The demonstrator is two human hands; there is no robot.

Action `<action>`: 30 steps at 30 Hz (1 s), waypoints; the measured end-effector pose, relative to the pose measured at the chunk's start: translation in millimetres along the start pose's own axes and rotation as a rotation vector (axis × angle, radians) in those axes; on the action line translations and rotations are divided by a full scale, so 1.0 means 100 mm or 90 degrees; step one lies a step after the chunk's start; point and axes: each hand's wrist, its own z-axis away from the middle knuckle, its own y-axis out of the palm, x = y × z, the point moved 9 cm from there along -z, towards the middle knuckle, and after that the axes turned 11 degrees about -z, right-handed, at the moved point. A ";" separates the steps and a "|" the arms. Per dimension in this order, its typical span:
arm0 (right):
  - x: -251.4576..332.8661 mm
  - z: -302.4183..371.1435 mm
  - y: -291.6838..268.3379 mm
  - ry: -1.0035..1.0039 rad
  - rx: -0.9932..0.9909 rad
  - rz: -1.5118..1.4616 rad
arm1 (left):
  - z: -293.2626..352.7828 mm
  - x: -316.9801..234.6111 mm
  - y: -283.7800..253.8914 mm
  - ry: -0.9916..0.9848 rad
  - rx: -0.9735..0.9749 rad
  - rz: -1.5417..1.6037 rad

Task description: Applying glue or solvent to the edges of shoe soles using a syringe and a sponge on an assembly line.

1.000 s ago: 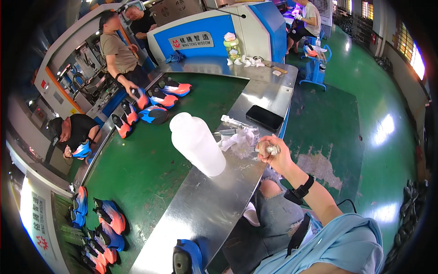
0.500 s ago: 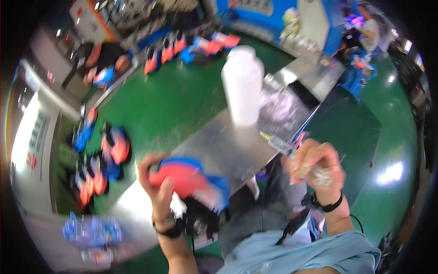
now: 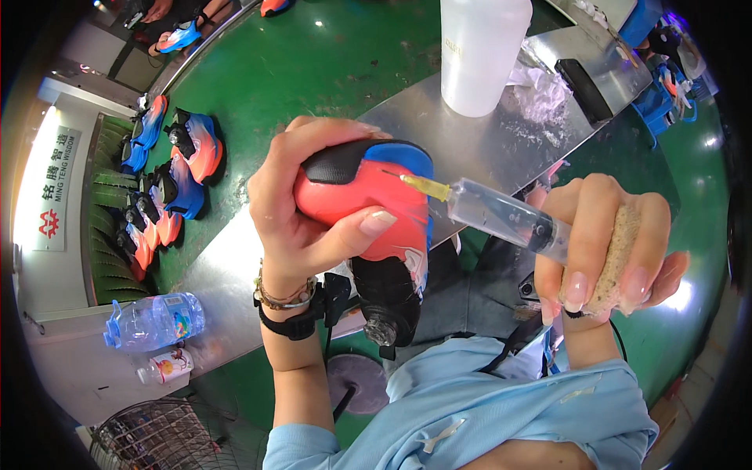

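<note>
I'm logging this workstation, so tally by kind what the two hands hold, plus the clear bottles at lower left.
Shoe, in the left hand: 1
Syringe, in the right hand: 1
Beige pad, also in the right hand: 1
Clear bottles: 2
Total: 5

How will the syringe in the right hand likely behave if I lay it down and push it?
The syringe would probably roll, since its barrel looks round. It seems likely to be light and fairly stiff, being slim, straight and clear. The narrow yellow tip could snag or bend first, as it juts from the barrel.
</note>
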 end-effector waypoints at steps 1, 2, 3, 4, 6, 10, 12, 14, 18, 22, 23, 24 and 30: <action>-0.02 0.00 -0.03 -0.001 -0.008 -0.002 | -0.02 0.00 0.02 -0.005 0.006 0.001; -0.02 0.00 -0.04 -0.011 0.004 -0.018 | -0.06 -0.06 0.06 0.040 0.020 0.013; -0.04 0.00 -0.06 -0.021 0.016 -0.034 | -0.08 -0.09 0.09 0.084 0.033 0.024; -0.07 -0.01 -0.11 0.001 -0.035 -0.015 | -0.08 -0.08 0.11 0.100 0.039 0.021; -0.04 -0.01 -0.17 -0.019 -0.047 -0.026 | -0.12 -0.07 0.15 0.123 0.081 -0.027; 0.00 -0.04 -0.30 -0.021 -0.025 -0.099 | -0.15 0.00 0.20 0.110 0.095 -0.070; -0.05 -0.08 -0.35 0.016 -0.020 -0.097 | -0.15 0.08 0.17 0.048 0.061 -0.068; -0.10 -0.11 -0.34 0.037 0.038 -0.149 | -0.18 0.08 0.20 0.062 0.079 -0.062; -0.05 -0.10 -0.38 0.040 0.050 -0.157 | -0.23 0.06 0.26 0.159 0.132 -0.072; -0.06 -0.04 -0.42 0.016 -0.008 -0.083 | -0.26 0.09 0.27 0.187 0.184 -0.132; -0.03 -0.04 -0.42 -0.025 -0.010 -0.068 | -0.26 0.10 0.24 0.202 0.155 -0.131; -0.05 -0.02 -0.42 0.007 0.008 -0.055 | -0.24 0.11 0.19 0.211 0.129 -0.138; -0.22 0.11 -0.52 0.032 -0.082 0.021 | -0.18 0.32 -0.01 0.084 0.018 0.006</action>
